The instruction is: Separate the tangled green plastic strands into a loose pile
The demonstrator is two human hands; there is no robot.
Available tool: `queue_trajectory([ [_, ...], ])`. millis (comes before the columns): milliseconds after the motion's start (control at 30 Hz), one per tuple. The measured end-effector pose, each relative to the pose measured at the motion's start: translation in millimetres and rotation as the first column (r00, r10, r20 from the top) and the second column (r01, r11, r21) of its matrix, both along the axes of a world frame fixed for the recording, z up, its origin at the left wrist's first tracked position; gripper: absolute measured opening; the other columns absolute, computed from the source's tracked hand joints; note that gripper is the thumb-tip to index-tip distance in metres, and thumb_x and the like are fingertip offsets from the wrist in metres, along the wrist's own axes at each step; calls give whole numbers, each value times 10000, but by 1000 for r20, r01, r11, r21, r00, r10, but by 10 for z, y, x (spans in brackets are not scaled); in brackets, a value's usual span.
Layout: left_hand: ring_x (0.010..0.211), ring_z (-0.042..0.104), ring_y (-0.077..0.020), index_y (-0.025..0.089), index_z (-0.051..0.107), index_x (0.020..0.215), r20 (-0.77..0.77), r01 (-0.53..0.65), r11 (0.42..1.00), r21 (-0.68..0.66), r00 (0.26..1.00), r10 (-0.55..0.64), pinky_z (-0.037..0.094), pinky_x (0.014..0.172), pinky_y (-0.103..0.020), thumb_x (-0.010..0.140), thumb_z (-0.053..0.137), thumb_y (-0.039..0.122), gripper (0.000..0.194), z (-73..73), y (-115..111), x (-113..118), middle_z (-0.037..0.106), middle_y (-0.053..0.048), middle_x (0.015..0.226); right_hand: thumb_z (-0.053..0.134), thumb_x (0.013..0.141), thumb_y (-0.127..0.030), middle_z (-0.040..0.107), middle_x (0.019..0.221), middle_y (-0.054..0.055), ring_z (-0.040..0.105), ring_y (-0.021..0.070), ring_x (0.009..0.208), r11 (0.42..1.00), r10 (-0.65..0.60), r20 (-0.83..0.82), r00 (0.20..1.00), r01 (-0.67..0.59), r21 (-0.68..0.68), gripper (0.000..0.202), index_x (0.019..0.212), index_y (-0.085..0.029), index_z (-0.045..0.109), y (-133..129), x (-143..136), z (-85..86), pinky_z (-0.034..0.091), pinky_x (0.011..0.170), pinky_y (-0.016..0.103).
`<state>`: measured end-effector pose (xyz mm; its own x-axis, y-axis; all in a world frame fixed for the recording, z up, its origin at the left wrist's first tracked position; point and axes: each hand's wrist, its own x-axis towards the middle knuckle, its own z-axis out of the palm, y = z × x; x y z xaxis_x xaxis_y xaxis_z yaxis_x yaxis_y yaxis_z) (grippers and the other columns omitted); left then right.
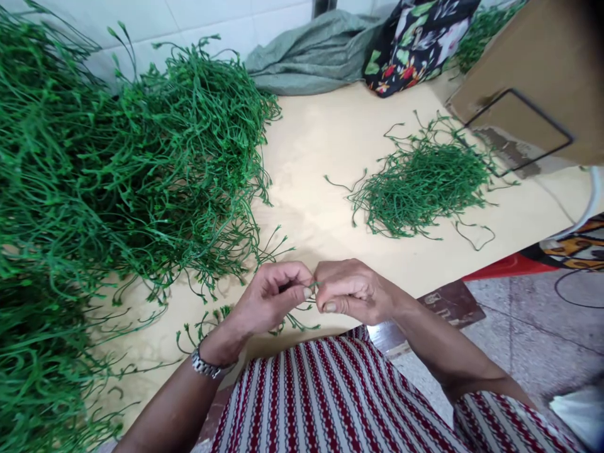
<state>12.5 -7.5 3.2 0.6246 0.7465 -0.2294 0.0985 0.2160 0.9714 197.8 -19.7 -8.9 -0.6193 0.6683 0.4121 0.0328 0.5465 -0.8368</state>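
Left hand (271, 299) and right hand (356, 292) both pinch a thin green stem (315, 284), apparently mid-working it; next move likely calls for steady, gentle tension.

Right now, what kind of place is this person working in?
Probably a small indoor workshop, though I can't be sure. A large heap of green stems and a smaller pile lie on a long table, and a cardboard box stands beyond the smaller pile.
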Motion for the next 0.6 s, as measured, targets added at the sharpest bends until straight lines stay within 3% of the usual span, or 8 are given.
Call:
queue_trajectory([
  [100,501,366,-68,135,566,638,72,-159,985,-69,984,164,271,466,-205,700,631,252,148,-34,25,-4,474,22,573,461,888,-260,600,679,1,540,102,616,954,-293,8,956,292,73,179,829,-190,615,70,210,7,447,565,239],
  [133,497,368,-63,132,568,645,81,-195,975,-104,976,204,270,460,-198,687,646,250,147,-36,32,-1,479,21,577,468,882,-248,616,718,10,550,109,635,883,-452,27,891,443,154,165,871,-193,624,124,325,-9,446,566,244],
  [200,451,338,-45,130,561,659,99,-229,955,-190,963,251,241,426,-184,669,660,249,156,-29,44,10,454,36,546,472,870,-222,626,780,42,558,138,690,624,-762,92,641,688,371,187,951,-185,636,274,596,-81,445,614,278],
  [267,408,307,-30,131,547,671,118,-252,934,-255,950,289,214,402,-173,661,656,248,160,-19,50,28,417,55,509,482,849,-212,625,813,78,557,187,773,384,-922,192,338,722,575,218,980,-164,650,448,866,-200,427,714,346],
  [367,380,295,-21,132,530,656,107,-297,911,-285,935,338,204,389,-165,644,645,225,149,-18,53,54,392,67,486,528,815,-252,631,951,113,529,275,943,384,-912,391,122,584,715,210,938,-162,672,632,1136,-355,362,824,447],
  [500,384,287,-23,135,534,662,80,-337,908,-251,927,366,209,390,-163,650,625,221,126,-61,48,58,381,71,473,529,832,-282,620,1055,102,516,267,1011,385,-920,345,186,592,708,229,1000,-183,648,554,1063,-252,292,920,480],
  [567,398,290,-26,138,545,689,71,-340,920,-195,931,359,219,394,-166,676,611,226,111,-82,40,53,394,65,500,521,844,-279,628,1014,98,535,234,982,411,-909,220,354,668,621,226,1011,-181,638,428,847,-94,336,908,443],
  [600,406,297,-28,140,549,703,67,-336,929,-153,935,349,225,396,-168,693,601,223,98,-85,33,52,404,60,520,516,851,-278,627,993,93,544,213,961,502,-855,185,484,683,530,223,1012,-177,631,365,711,-21,379,877,408],
])
